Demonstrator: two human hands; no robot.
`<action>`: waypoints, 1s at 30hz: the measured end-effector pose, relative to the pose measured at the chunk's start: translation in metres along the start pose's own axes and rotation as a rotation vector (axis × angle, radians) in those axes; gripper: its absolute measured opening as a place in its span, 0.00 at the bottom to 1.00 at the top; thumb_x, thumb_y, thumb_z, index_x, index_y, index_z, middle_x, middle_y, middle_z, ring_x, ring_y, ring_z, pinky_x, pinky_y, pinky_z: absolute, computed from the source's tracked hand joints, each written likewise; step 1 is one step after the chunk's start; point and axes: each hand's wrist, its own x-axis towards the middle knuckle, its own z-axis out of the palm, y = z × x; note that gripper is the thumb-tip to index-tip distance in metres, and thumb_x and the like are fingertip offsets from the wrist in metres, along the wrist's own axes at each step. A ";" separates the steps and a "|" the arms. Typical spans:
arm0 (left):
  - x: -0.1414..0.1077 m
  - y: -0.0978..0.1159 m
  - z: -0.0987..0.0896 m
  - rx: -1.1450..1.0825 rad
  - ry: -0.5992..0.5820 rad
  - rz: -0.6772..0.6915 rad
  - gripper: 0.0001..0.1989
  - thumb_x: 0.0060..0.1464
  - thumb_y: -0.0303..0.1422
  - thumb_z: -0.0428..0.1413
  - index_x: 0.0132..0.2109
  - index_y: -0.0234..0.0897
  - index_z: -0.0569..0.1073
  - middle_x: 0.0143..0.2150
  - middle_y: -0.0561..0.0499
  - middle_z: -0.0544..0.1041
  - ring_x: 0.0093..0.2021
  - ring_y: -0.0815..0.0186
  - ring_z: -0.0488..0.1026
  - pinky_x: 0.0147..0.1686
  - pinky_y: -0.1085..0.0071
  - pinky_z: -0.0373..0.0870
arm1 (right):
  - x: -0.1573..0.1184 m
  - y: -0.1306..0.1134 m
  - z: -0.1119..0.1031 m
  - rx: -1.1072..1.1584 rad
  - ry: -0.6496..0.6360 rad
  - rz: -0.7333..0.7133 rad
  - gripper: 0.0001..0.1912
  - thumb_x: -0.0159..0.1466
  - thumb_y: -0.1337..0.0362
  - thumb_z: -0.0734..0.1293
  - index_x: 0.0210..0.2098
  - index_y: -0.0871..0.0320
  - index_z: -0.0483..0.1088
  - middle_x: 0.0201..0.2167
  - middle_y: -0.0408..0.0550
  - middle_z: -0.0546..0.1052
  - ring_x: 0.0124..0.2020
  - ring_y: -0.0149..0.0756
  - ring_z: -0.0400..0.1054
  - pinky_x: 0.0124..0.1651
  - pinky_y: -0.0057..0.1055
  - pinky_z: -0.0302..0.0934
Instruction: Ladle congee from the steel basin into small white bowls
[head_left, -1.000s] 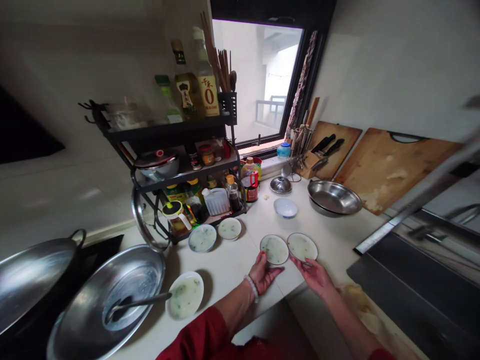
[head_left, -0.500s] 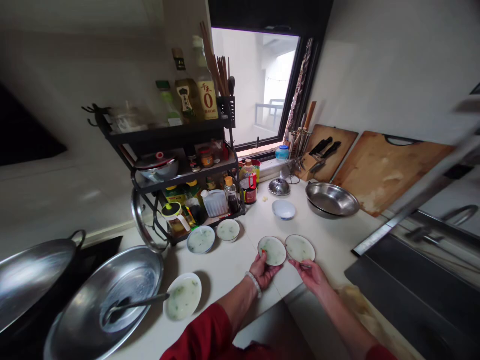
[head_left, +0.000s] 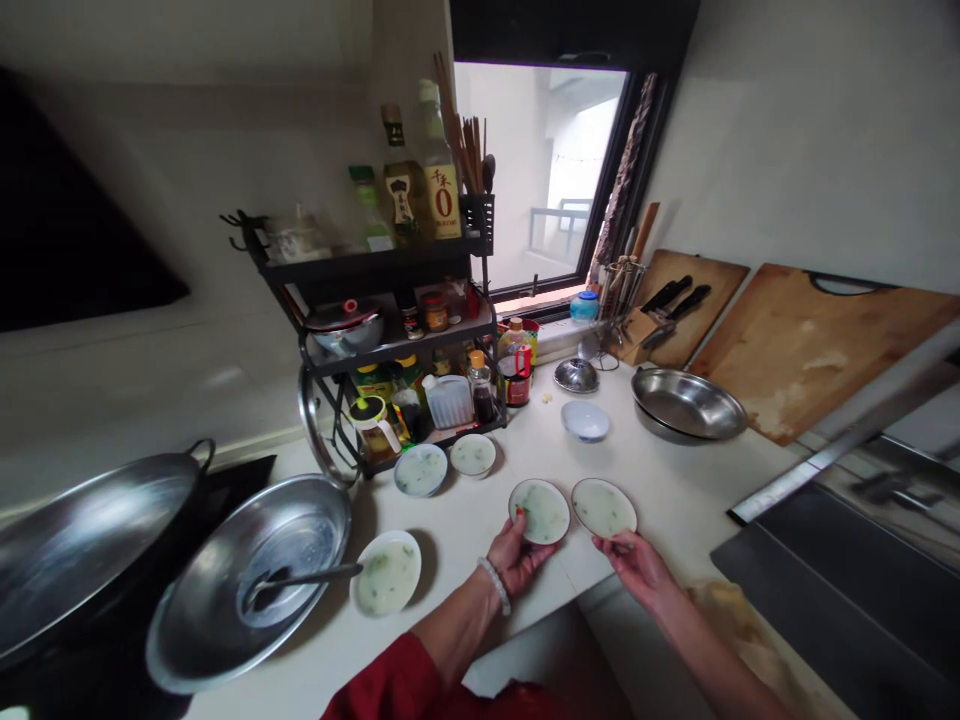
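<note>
My left hand [head_left: 519, 557] grips the near rim of a bowl of pale soup with green bits [head_left: 540, 510], thumb at its edge and fingers beneath. Close beside it, my right hand [head_left: 636, 565] is closed on the near edge of a second soup bowl [head_left: 604, 508]. Three more filled bowls stand to the left: one [head_left: 421, 470] and a smaller one [head_left: 473, 455] by the rack, and one [head_left: 386, 573] nearer me. A large metal basin [head_left: 300, 520] with a ladle [head_left: 315, 577] in it lies left of that bowl.
A black rack [head_left: 390, 353] of bottles and jars stands at the back. An unfilled white bowl [head_left: 586, 422], a steel pan [head_left: 690, 402], knives and cutting boards [head_left: 817, 345] are behind. A wok [head_left: 97, 540] sits far left, the sink far right.
The view has shifted so the surroundings appear further right. The left-hand bowl has come slightly nearer me and left relative to the counter, and the gap between the two held bowls is slightly wider.
</note>
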 end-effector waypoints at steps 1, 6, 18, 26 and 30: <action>-0.005 0.002 -0.002 -0.001 -0.002 0.008 0.31 0.54 0.38 0.57 0.62 0.36 0.56 0.53 0.36 0.71 0.45 0.55 0.75 0.36 0.61 0.77 | -0.003 0.000 0.003 -0.005 -0.003 0.022 0.13 0.41 0.77 0.70 0.20 0.56 0.64 0.17 0.41 0.73 0.25 0.38 0.75 0.27 0.27 0.71; -0.041 0.017 -0.015 0.004 0.012 0.073 0.27 0.55 0.37 0.57 0.58 0.37 0.60 0.54 0.38 0.71 0.46 0.54 0.75 0.35 0.62 0.79 | -0.021 -0.002 0.029 -0.019 -0.029 0.143 0.14 0.41 0.77 0.71 0.23 0.56 0.67 0.21 0.41 0.76 0.25 0.37 0.74 0.25 0.26 0.70; -0.157 0.071 -0.070 -0.138 0.055 0.326 0.28 0.49 0.39 0.62 0.55 0.36 0.64 0.54 0.38 0.70 0.49 0.49 0.74 0.36 0.59 0.79 | -0.052 0.018 0.136 -0.170 -0.321 0.287 0.12 0.44 0.75 0.70 0.27 0.57 0.69 0.28 0.46 0.77 0.26 0.37 0.73 0.27 0.30 0.70; -0.266 0.135 -0.120 -0.223 0.170 0.525 0.27 0.52 0.37 0.60 0.57 0.36 0.62 0.51 0.38 0.74 0.44 0.50 0.77 0.30 0.65 0.80 | -0.078 0.061 0.255 -0.281 -0.533 0.430 0.12 0.43 0.74 0.72 0.29 0.58 0.73 0.29 0.49 0.78 0.24 0.37 0.72 0.25 0.28 0.70; -0.313 0.169 -0.154 -0.253 0.299 0.635 0.24 0.55 0.34 0.57 0.57 0.35 0.62 0.46 0.40 0.76 0.38 0.55 0.79 0.28 0.66 0.80 | -0.094 0.092 0.319 -0.322 -0.658 0.523 0.10 0.45 0.74 0.70 0.28 0.59 0.73 0.27 0.49 0.78 0.24 0.35 0.72 0.25 0.26 0.69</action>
